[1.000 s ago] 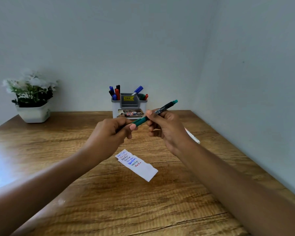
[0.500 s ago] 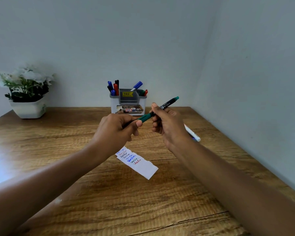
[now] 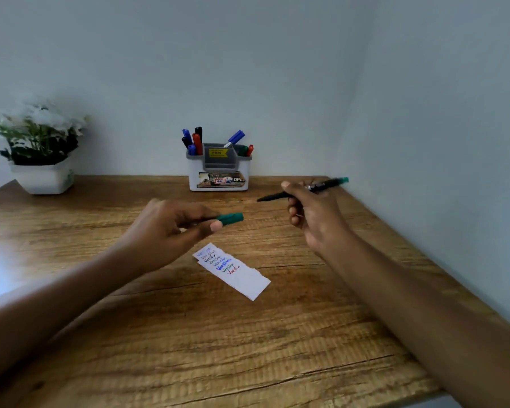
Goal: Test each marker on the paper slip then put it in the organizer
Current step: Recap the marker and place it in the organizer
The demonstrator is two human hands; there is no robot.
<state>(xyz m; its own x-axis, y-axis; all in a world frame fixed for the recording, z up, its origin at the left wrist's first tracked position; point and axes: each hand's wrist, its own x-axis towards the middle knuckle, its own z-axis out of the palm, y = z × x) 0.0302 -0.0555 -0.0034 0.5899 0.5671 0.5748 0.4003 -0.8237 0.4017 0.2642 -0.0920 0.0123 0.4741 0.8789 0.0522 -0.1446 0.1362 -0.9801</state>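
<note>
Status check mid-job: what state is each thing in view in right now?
green marker: uncapped, gripped by right hand, tip pointing left.
green cap: off, pinched by left hand.
paper slip: flat on the wooden table, several lines written, near end blank.
organizer: upright at the wall, markers standing inside.
potted plant: upright, far left.

Cap (image 3: pixel 232 218) half behind left fingers (image 3: pixel 189 212)

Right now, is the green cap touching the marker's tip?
Apart. The head view shows wooden table between the green cap, pinched in the left hand, and the tip of the marker held in the right hand.
</note>
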